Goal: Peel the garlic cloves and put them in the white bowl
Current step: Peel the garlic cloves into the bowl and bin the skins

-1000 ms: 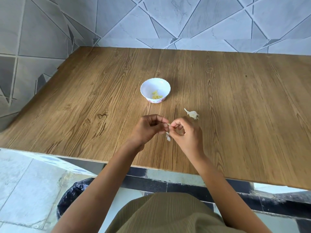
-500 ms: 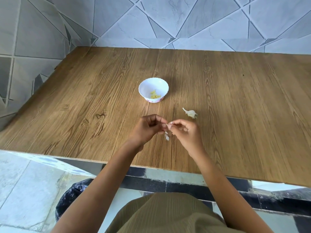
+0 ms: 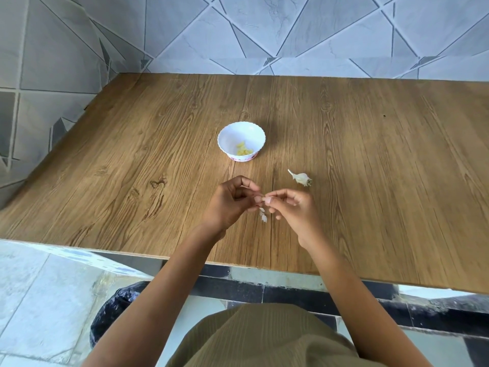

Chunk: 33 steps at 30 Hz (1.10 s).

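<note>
Right now the left grip [image 3: 230,202] and the right grip [image 3: 296,207] meet fingertip to fingertip just above the counter [image 3: 370,154], both with fingers curled and pinching one small garlic clove [image 3: 262,199] between them. The clove is mostly hidden by the fingertips, so how much skin it has left cannot be told. Directly beneath the meeting point a few pale peel scraps [image 3: 263,216] lie on the wood. Just beyond the right grip and a little to its right rests a garlic bulb remnant [image 3: 300,178] with its stalk pointing left, apart from the fingers. Straight ahead of the left grip, well clear of it, stands the white bowl [image 3: 225,144] with its scalloped rim, and a few yellowish peeled cloves [image 3: 243,150] sit in its bottom. Bare wood runs between both grips and the bowl, and a broad open stretch of counter spreads to the right of the right grip and to the left of the left one. The counter's near edge crosses under the forearms, close behind the wrists. Its far edge meets the tiled wall [image 3: 264,35], well past the bowl. Below the near edge, under the left forearm, sits a black bag-lined bin [image 3: 111,313] on the tiled floor [image 3: 39,287].
</note>
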Motion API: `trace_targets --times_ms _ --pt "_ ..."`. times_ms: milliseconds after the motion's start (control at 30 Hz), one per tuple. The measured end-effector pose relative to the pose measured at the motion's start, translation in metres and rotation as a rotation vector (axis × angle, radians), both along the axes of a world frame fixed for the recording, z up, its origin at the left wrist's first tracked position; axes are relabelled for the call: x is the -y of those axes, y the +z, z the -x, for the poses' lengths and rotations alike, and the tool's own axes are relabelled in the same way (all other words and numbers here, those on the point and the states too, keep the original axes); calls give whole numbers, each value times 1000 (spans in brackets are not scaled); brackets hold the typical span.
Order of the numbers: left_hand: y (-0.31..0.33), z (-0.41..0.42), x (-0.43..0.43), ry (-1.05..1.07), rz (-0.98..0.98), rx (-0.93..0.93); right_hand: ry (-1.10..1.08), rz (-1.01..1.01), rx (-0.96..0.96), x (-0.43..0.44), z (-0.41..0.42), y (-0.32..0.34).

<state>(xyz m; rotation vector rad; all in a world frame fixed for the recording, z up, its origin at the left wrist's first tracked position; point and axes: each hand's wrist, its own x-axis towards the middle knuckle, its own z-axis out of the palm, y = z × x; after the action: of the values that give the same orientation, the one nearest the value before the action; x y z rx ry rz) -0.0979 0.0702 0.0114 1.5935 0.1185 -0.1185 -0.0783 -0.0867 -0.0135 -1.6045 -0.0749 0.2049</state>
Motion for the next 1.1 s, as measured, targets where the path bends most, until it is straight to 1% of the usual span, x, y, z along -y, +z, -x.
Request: trace_targets --times_ms 67,133,200,267,367,500,567,667,767,867,1033,1100 --pt "-2 0 -1 2 -34 24 -22 -37 -73 -1 -1 1" --pt "-3 0 -2 23 -32 15 -36 -22 -55 0 -2 -2" --pt "-4 -1 -7 56 -27 -6 -22 83 64 2 -1 -6" --pt "-6 -2 -12 77 -53 -13 41 230 184 4 -2 -11" --pt "-9 -4 -19 110 -115 -4 156 412 296 4 0 -17" --pt "-13 -7 -27 161 -189 20 176 505 430 5 2 -20" --pt "-15 -8 -32 175 -256 31 176 540 494 6 3 -21" --pt "-18 -14 -44 235 -444 63 131 673 575 13 6 -25" --pt "-17 -26 -60 332 -640 98 74 818 585 22 10 -30" --pt "-22 -36 -74 372 -799 90 59 910 552 27 12 -35" --pt "-29 -37 -77 330 -884 109 80 930 518 27 12 -38" --pt "-28 -36 -73 310 -955 170 71 922 522 27 12 -38"
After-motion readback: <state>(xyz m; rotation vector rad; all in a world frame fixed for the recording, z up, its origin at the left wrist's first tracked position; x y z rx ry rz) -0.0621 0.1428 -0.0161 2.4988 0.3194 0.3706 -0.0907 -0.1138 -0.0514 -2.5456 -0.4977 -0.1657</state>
